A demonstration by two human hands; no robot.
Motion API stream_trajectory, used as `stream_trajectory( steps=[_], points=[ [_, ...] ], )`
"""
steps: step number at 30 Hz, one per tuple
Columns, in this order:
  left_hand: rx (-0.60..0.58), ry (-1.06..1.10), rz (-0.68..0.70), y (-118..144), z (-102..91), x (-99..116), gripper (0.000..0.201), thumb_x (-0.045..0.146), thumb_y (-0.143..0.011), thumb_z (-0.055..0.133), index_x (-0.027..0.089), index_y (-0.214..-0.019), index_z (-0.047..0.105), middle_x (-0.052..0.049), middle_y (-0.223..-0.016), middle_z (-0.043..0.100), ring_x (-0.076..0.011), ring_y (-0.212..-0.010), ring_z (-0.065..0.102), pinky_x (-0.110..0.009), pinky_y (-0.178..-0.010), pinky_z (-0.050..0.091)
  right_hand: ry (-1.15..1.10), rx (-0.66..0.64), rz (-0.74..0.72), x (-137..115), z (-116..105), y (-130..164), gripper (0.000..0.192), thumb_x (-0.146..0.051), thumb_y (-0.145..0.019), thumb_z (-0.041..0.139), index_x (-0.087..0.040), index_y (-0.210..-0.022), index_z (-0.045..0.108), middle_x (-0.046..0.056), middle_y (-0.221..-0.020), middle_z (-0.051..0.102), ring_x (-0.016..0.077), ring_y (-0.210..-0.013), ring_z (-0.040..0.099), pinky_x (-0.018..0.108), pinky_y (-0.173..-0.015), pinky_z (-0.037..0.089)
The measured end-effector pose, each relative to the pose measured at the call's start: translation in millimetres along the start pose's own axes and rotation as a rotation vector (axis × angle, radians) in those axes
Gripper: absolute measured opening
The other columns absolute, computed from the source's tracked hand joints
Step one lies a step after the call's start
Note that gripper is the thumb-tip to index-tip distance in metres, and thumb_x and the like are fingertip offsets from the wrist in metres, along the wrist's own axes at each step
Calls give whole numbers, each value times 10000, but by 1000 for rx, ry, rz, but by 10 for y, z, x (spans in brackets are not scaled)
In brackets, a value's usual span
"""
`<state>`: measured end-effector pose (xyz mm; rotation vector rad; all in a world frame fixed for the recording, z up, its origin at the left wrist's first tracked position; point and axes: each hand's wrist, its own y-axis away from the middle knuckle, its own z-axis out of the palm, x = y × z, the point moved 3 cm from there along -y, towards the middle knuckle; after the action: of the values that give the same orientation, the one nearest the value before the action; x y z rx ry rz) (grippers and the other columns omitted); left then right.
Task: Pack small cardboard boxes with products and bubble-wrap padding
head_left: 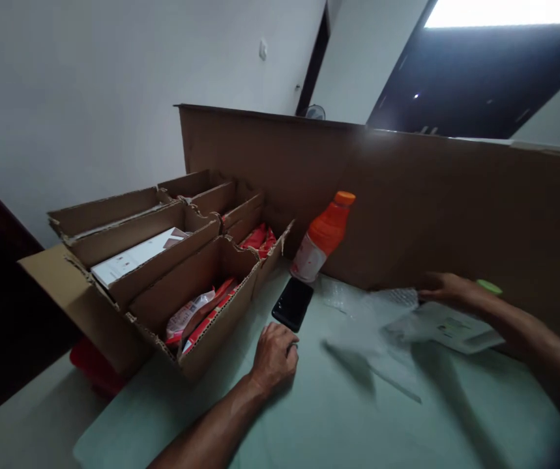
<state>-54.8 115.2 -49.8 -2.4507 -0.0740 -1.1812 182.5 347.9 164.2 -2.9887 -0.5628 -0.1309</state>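
Observation:
My left hand (276,355) rests on the table with its fingers curled in, just below a black phone (293,304) that lies flat. No object shows in its fingers. At the right, my right hand (448,288) is closed on the upper edge of clear bubble wrap (372,312), which hangs slightly blurred over the table. Behind my right forearm lies a white container (460,332) with a green cap (489,286), partly hidden. An orange-capped bottle (323,234) with a pale label stands beyond the phone, tilted in the view.
A cardboard organizer (221,267) with several compartments stands on the left. Inside are a white box (137,255), red packets (260,239) and a clear-and-red packet (191,316). A tall cardboard panel (397,202) rises along the back of the pale table (299,417).

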Motion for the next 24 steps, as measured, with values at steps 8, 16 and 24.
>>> stream_trajectory(
  steps=[8,16,24],
  points=[
    [-21,42,1,15,-16,-4,242,57,-790,568,185,-927,720,-71,-966,713,-249,-983,593,-388,-911,461,193,-319,-272,-983,249,252,198,-308,-843,661,-285,-1019,749,77,-975,767,225,-898,706,284,-689,414],
    [-31,40,-9,18,-29,-1,222,78,-805,570,204,-920,713,-66,-966,713,-253,-980,589,-398,-902,462,294,-343,-323,-1085,1000,1052,390,-194,-689,751,-203,-1077,714,161,-1084,739,344,-1046,677,391,-838,424],
    [-47,44,-9,21,-8,-5,248,68,-795,554,187,-939,719,-84,-990,713,-262,-1008,585,-410,-926,452,221,56,-103,-692,400,473,367,-278,-938,471,-172,-1257,619,209,-1166,725,348,-1025,689,413,-797,454]
  ],
)
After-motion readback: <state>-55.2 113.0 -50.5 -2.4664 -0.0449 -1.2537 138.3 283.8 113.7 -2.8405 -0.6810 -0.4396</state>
